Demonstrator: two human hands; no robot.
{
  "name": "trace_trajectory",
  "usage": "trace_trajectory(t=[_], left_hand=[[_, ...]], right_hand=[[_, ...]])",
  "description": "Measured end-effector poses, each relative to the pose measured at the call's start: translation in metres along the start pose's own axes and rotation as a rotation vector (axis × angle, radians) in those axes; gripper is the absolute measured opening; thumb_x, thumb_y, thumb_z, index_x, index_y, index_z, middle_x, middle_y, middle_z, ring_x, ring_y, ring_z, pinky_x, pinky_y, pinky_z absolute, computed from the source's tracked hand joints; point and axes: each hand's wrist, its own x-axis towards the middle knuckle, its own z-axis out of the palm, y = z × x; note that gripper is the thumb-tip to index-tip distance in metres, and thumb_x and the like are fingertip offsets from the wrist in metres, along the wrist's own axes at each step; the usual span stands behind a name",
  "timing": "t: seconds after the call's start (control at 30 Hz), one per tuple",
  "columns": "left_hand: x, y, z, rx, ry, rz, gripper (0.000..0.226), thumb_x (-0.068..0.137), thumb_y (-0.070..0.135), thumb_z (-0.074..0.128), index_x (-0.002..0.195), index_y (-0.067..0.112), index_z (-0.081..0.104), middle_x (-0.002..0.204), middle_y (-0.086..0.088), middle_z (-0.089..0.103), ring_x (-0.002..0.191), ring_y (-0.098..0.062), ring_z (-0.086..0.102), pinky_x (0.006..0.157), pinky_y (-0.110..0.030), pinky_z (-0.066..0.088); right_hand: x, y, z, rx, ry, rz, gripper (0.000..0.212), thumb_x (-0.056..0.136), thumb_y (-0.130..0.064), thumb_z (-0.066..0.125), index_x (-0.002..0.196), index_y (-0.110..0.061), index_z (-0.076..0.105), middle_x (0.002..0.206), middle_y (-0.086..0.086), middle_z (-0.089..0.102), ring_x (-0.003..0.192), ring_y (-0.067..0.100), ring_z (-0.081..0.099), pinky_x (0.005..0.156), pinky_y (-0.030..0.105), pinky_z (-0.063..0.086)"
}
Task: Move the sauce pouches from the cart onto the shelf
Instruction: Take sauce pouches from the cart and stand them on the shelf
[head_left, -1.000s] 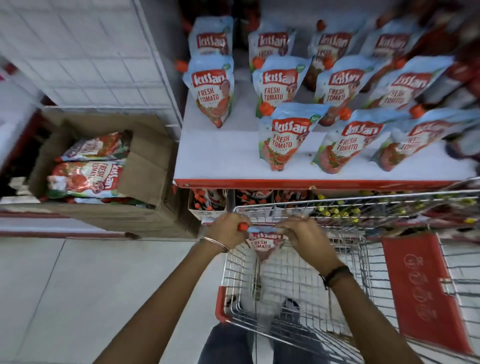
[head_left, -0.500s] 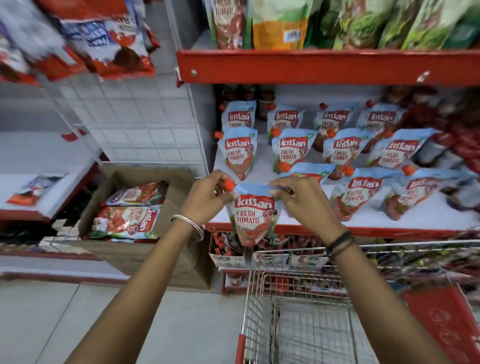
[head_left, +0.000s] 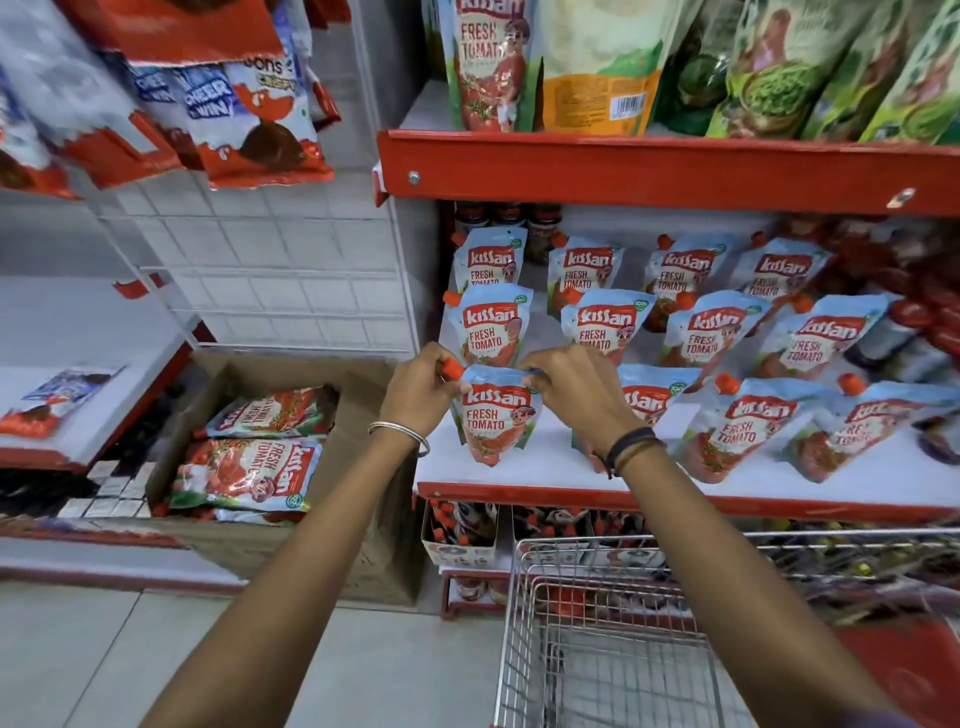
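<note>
A blue and red tomato sauce pouch (head_left: 496, 415) with an orange cap stands at the front left of the white shelf (head_left: 545, 465). My left hand (head_left: 421, 387) grips its capped top corner, and my right hand (head_left: 571, 382) pinches the other top corner. Several identical pouches (head_left: 727, 332) stand in rows behind and to the right of it. The wire cart (head_left: 613, 639) is below the shelf at lower right; the part of its basket in view shows no pouches.
A cardboard box (head_left: 358, 499) with larger tomato pouches sits on the floor left of the shelf. A red upper shelf edge (head_left: 665, 171) overhangs the pouches. Snack packets (head_left: 228, 114) hang on a wire grid at upper left. Small bottles fill the bottom shelf.
Both hands lifted the pouch out of the cart and carried it up and forward onto the shelf's front left. The view tilted upward with them.
</note>
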Motion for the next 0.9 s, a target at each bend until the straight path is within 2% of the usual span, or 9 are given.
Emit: trace_trajectory(t=[0.1,0.2,0.3,0.4,0.5,0.63,0.9], left_hand=[[0.006,-0.004,0.003,-0.007,-0.018,-0.006,0.021,0.078,0.011,0.072,0.090,0.007,0.056,0.091,-0.012,0.069,0.079,-0.025,0.062,0.072,-0.035,0.053],[0.010,-0.010,0.003,-0.007,-0.064,-0.015,0.022,0.078,0.009,0.072,0.094,0.006,0.057,0.091,-0.008,0.067,0.080,-0.022,0.060,0.072,-0.031,0.050],[0.012,-0.015,0.002,-0.016,-0.090,-0.040,0.020,0.080,0.010,0.071,0.097,0.003,0.064,0.099,-0.013,0.072,0.087,-0.024,0.066,0.081,-0.033,0.054],[0.011,-0.012,0.001,0.003,-0.069,-0.066,0.015,0.081,0.007,0.069,0.091,-0.005,0.067,0.097,-0.020,0.073,0.085,-0.029,0.066,0.077,-0.029,0.048],[0.010,-0.009,0.000,0.061,-0.070,-0.044,0.014,0.079,0.005,0.070,0.089,-0.005,0.069,0.093,-0.021,0.074,0.086,-0.032,0.067,0.075,-0.027,0.047],[0.007,-0.012,0.001,0.083,-0.064,-0.033,0.013,0.079,0.008,0.071,0.089,-0.001,0.072,0.090,-0.018,0.075,0.084,-0.030,0.069,0.081,-0.034,0.056],[0.004,-0.010,0.002,0.047,-0.005,-0.056,0.012,0.079,0.007,0.071,0.086,-0.001,0.070,0.088,-0.019,0.075,0.081,-0.031,0.068,0.080,-0.038,0.056]], right_hand=[[0.003,0.003,0.005,-0.012,0.007,0.003,0.021,0.088,-0.009,0.056,0.105,-0.014,0.067,0.095,0.016,0.075,0.083,0.035,0.067,0.073,0.039,0.055],[0.006,0.004,0.005,-0.002,-0.004,0.013,0.021,0.088,-0.008,0.056,0.105,-0.013,0.067,0.096,0.017,0.074,0.085,0.036,0.066,0.074,0.040,0.056],[0.008,0.004,0.005,0.008,-0.021,0.020,0.025,0.086,-0.004,0.057,0.108,-0.012,0.066,0.097,0.019,0.073,0.088,0.039,0.065,0.076,0.042,0.056],[0.008,0.005,0.004,0.025,-0.036,0.017,0.028,0.084,0.002,0.054,0.107,-0.009,0.067,0.096,0.022,0.074,0.088,0.041,0.065,0.078,0.044,0.056],[0.007,0.006,0.000,0.035,-0.044,0.012,0.026,0.085,0.003,0.054,0.106,-0.006,0.067,0.096,0.023,0.073,0.088,0.042,0.065,0.083,0.044,0.054],[0.003,0.004,-0.002,0.056,-0.043,0.012,0.027,0.086,0.004,0.054,0.108,-0.006,0.066,0.099,0.024,0.073,0.090,0.043,0.065,0.083,0.045,0.054],[0.004,0.004,0.002,0.083,-0.083,0.059,0.025,0.088,0.000,0.054,0.110,-0.007,0.065,0.101,0.022,0.072,0.093,0.041,0.065,0.082,0.045,0.056]])
